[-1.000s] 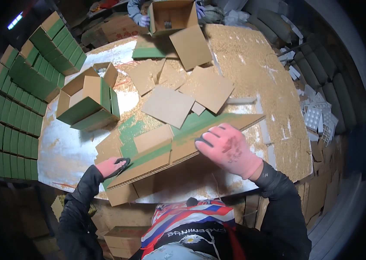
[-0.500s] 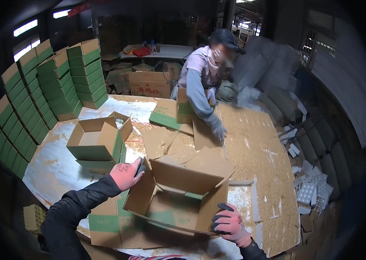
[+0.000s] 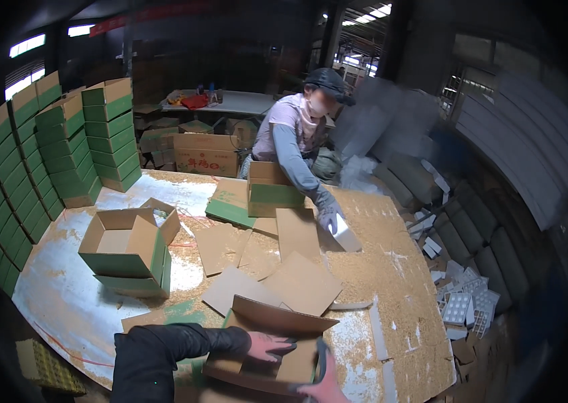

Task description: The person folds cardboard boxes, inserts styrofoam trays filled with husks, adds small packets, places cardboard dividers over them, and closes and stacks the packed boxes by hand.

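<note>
A brown cardboard box (image 3: 277, 322) with green printed bands stands open at the near table edge, its back flap raised. My left hand (image 3: 269, 346), in a pink glove with a black sleeve, reaches inside it and lies flat on an inner flap with the fingers spread. My right hand (image 3: 325, 385), also in a pink glove, grips the box's right side at the bottom of the picture and is partly cut off.
A co-worker (image 3: 297, 134) across the table holds a white piece (image 3: 345, 236) beside another green-banded box (image 3: 274, 191). Flat cardboard sheets (image 3: 300, 282) litter the sawdust-covered table (image 3: 391, 282). Open boxes (image 3: 129, 252) sit left, stacked boxes (image 3: 96, 134) behind, white trays (image 3: 462, 305) right.
The view has risen from the tabletop to the room. The flat cardboard was unfolded into an open box; my left hand moved from its edge to inside it, and my right hand dropped lower.
</note>
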Demonstrator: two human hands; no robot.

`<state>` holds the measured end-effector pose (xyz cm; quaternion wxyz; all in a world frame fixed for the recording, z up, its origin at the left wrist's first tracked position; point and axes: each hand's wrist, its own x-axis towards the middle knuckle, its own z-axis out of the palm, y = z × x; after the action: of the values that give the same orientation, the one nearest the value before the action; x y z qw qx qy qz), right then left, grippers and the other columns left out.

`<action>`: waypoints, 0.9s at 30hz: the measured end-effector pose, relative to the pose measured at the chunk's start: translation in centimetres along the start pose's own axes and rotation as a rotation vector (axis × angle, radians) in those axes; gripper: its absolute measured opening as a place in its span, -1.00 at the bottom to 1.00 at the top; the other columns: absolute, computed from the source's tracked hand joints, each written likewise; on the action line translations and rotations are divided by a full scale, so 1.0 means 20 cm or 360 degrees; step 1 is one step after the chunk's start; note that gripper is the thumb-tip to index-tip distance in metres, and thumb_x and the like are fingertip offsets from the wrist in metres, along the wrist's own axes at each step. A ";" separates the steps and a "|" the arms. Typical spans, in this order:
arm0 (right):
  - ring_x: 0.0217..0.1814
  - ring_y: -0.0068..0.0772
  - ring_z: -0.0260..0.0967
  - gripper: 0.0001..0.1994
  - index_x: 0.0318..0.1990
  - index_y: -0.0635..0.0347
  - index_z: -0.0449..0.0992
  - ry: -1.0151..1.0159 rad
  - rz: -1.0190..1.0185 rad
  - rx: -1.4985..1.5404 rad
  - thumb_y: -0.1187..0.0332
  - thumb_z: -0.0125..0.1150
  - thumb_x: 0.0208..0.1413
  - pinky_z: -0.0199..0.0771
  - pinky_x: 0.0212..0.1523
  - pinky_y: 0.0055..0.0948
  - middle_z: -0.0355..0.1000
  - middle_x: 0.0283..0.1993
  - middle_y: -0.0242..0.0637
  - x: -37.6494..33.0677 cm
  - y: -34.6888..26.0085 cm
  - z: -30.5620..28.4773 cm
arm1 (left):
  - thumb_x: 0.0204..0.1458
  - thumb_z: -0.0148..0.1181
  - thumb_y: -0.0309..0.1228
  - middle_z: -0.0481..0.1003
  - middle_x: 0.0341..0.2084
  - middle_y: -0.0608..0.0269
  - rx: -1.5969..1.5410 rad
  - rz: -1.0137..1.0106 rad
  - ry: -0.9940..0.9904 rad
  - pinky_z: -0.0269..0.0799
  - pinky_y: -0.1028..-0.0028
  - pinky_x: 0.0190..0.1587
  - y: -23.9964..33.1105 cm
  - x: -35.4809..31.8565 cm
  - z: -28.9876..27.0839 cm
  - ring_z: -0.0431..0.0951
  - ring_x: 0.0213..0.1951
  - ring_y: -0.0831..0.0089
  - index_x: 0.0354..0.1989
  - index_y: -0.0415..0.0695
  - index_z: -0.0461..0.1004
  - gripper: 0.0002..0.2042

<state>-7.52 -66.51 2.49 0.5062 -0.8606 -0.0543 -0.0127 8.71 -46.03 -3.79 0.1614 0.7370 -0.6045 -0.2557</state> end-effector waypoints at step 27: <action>0.08 0.03 0.26 -0.41 0.05 0.19 0.35 0.0447 0.0366 0.0038 -0.02 0.17 -0.05 0.24 0.11 -0.25 0.33 0.03 0.02 -0.27 0.24 -0.09 | 0.02 0.12 -0.41 0.35 -0.01 -0.01 -0.0375 -0.1771 0.1635 0.25 0.41 0.05 0.27 -0.59 0.29 0.37 -0.01 0.27 0.17 -0.32 0.14 -0.46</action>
<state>-12.41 -70.89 -1.16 0.5169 -0.8449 0.1157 -0.0741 -0.66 -35.40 -3.38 0.3471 0.9370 0.0377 0.0126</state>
